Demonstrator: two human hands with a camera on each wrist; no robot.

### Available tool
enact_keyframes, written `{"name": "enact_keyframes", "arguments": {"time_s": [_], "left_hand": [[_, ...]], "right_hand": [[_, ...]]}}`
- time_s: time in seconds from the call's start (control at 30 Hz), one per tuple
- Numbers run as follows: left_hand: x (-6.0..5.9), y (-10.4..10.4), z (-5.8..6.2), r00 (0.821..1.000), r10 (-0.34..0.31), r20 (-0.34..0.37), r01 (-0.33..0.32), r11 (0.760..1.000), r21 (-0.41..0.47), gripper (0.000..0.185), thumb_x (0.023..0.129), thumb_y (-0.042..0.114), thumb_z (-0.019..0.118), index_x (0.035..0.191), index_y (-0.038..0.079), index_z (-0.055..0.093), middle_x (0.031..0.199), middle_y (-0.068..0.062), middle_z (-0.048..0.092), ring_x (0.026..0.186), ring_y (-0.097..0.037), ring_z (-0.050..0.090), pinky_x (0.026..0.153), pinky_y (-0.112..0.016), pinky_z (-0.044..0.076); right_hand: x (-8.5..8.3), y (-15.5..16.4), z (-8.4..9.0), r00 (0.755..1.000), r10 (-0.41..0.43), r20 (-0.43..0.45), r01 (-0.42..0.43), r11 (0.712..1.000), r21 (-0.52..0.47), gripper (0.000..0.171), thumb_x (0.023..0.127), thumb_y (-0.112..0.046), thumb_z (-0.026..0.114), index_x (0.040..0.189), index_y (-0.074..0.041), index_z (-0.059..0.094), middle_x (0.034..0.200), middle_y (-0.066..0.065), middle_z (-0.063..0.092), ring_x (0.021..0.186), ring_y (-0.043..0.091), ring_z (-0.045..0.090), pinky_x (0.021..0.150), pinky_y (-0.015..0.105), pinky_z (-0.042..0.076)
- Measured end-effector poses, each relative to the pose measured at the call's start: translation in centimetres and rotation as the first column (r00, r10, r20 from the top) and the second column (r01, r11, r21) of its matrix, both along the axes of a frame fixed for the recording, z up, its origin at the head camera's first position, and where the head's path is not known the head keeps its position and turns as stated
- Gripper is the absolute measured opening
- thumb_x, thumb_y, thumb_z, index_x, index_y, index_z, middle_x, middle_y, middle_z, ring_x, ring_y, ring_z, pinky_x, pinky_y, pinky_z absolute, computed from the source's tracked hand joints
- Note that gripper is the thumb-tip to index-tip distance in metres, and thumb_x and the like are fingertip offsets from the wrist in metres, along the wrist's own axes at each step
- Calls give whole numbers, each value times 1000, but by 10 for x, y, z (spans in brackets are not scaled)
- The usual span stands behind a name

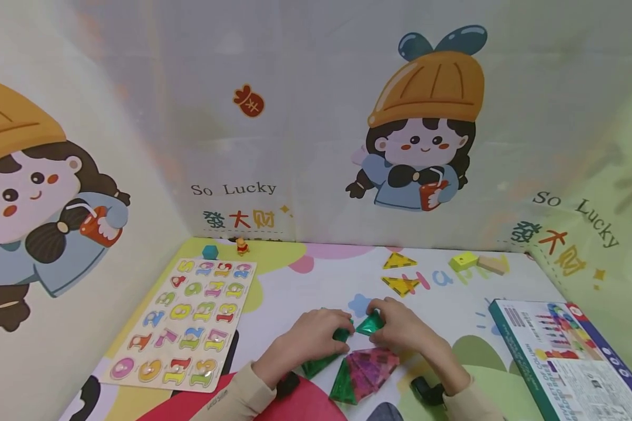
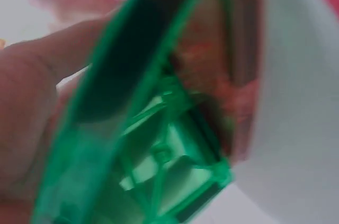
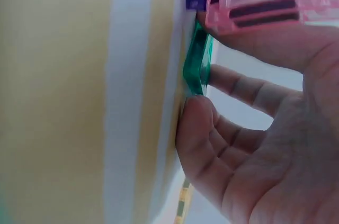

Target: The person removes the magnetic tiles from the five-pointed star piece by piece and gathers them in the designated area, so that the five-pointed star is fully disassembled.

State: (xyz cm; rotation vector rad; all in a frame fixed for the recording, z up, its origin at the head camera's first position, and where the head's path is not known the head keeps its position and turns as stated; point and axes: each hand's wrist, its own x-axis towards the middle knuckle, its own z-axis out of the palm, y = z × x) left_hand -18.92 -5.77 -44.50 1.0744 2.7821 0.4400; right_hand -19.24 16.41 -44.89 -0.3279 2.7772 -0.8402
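While both hands meet near the mat's (image 1: 305,280) front edge, the left hand (image 1: 316,336) curls its fingers round a green tile (image 1: 323,362), and the right hand (image 1: 400,324) pinches a second green tile (image 1: 370,323). Open mat lies behind them. Blur hides tile detail in the left wrist view.

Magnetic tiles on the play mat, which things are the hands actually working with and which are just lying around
In use:
left hand gripping a green triangle tile
right hand pinching a teal-green triangle tile
pink and green tile cluster just below the hands

Lying about:
number puzzle board
two yellow triangle tiles
yellow block
wooden block
toy box
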Motion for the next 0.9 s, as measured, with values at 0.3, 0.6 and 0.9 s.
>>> {"name": "enact_keyframes", "arguments": {"time_s": [0.3,0.6,0.9], "left_hand": [[3,-24,10,989,92,115,-91,996,-17,55,88,45,72,138,29,58,152,-3,47,139,-22,47,104,-47,47],[-6,-36,7,980,146,135,-150,989,19,61,84,45,76,138,23,58,141,-1,56,128,-21,54,101,-46,49],[-10,-38,8,981,108,160,-118,991,57,62,82,44,78,136,21,60,137,0,59,123,-18,55,100,-42,49]], "right_hand": [[-1,23,8,999,-41,8,40,995,86,38,71,-20,86,99,-12,62,88,2,60,79,18,50,68,32,43],[-6,56,12,990,-132,50,122,978,168,40,75,-24,83,104,-11,59,90,4,59,81,20,51,68,33,40],[-2,41,25,999,-28,-27,30,997,71,29,82,-21,79,105,-6,68,82,3,61,73,17,50,65,31,43]]}}
